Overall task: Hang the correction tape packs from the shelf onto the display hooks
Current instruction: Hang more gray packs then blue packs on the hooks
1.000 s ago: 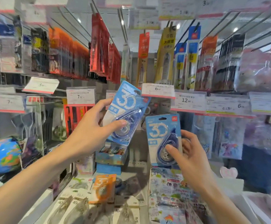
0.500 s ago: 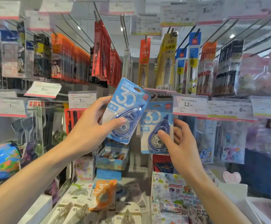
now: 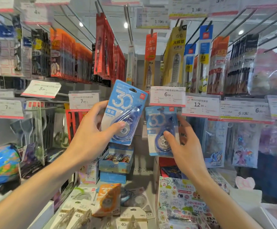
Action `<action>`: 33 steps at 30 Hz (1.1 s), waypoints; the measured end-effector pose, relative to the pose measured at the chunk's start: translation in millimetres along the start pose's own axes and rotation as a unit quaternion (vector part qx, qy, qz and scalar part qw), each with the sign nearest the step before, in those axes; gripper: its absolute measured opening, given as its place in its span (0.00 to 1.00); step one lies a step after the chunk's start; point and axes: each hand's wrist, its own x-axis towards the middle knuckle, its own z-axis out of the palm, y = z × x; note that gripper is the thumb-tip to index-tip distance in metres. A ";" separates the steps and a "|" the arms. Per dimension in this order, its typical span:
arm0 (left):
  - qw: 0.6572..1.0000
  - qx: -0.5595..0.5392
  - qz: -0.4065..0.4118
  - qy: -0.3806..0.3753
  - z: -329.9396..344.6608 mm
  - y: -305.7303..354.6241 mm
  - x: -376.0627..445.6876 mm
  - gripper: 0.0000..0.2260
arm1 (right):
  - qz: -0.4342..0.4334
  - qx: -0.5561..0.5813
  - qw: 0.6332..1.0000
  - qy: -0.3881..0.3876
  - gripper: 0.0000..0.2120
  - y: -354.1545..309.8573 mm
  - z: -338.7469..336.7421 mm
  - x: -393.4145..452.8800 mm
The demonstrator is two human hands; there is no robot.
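My left hand (image 3: 91,134) grips a blue correction tape pack (image 3: 126,103) marked "30", tilted to the right, at centre. To its right, a second blue correction tape pack (image 3: 159,123) has its top tucked behind the 6.00 price tag (image 3: 167,96), where the hook is hidden. My right hand (image 3: 184,142) pinches that pack's lower part between thumb and fingers. On the shelf below lie an orange correction tape pack (image 3: 107,199) and several white packs (image 3: 132,215).
Rows of hooks with hanging pens and refills (image 3: 104,52) fill the space above. Price tags (image 3: 84,100) line the rail. A globe (image 3: 1,162) sits at left, blue boxes (image 3: 116,161) behind centre, sticker sheets (image 3: 182,202) lower right.
My right hand has lifted its blue pack up and back, from chest height to just under the 6.00 price tag. My left hand has kept its pack almost still.
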 end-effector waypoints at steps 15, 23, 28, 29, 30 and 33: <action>0.999 -0.001 -0.042 0.009 4.7 -13.5 5.2 0.22 | 0.079 -0.145 0.986 -0.025 0.31 40.2 47.4 73.0; 0.995 -0.047 -0.079 -0.029 14.4 -17.4 -7.3 0.18 | 0.103 -0.074 0.991 -0.043 0.12 41.5 11.1 48.3; 0.990 -0.090 -0.090 -0.056 34.0 -21.3 -15.7 0.17 | 0.066 0.039 0.991 -0.113 0.04 12.9 -10.3 11.9; 0.990 -0.093 -0.089 -0.059 38.8 -22.0 -16.9 0.17 | 0.059 0.064 0.988 -0.128 0.04 6.0 -12.0 5.0; 0.990 -0.094 -0.086 -0.060 43.7 -22.5 -18.4 0.17 | 0.056 0.082 0.985 -0.142 0.05 0.7 -13.1 -1.1; 0.992 -0.092 -0.074 -0.055 56.6 -23.0 -22.4 0.15 | 0.069 0.131 0.974 -0.170 0.10 -10.4 -12.0 -13.5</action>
